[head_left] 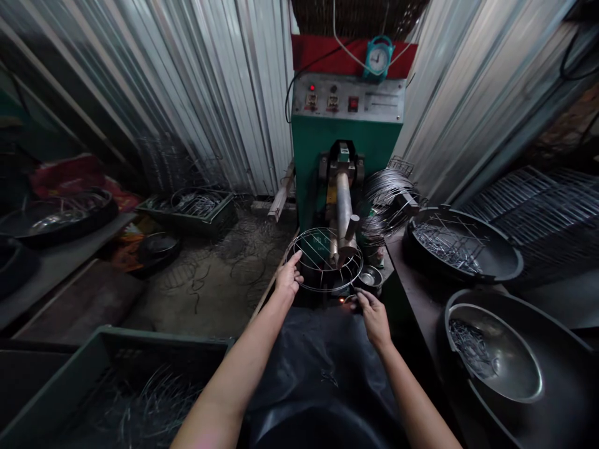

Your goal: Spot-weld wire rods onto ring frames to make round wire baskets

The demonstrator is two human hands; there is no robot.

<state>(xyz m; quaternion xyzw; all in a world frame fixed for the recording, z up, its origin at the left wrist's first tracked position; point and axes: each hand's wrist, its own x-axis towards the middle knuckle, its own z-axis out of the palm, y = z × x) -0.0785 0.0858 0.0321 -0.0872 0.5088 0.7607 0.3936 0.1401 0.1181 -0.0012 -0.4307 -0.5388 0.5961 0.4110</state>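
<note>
The left hand (290,274) pinches the left rim of a round wire rack (322,269), which sits under the metal arm (344,199) of a green machine (311,153). The right hand (369,308) is bent inward just beyond the rack's near right edge, close to an orange glow (342,300); whether it pinches anything, I cannot tell. A small metal bowl (378,278) stands near the rack's right side. Farther right, a worktop (415,305) carries a dark pan (508,259) of short wires.
</note>
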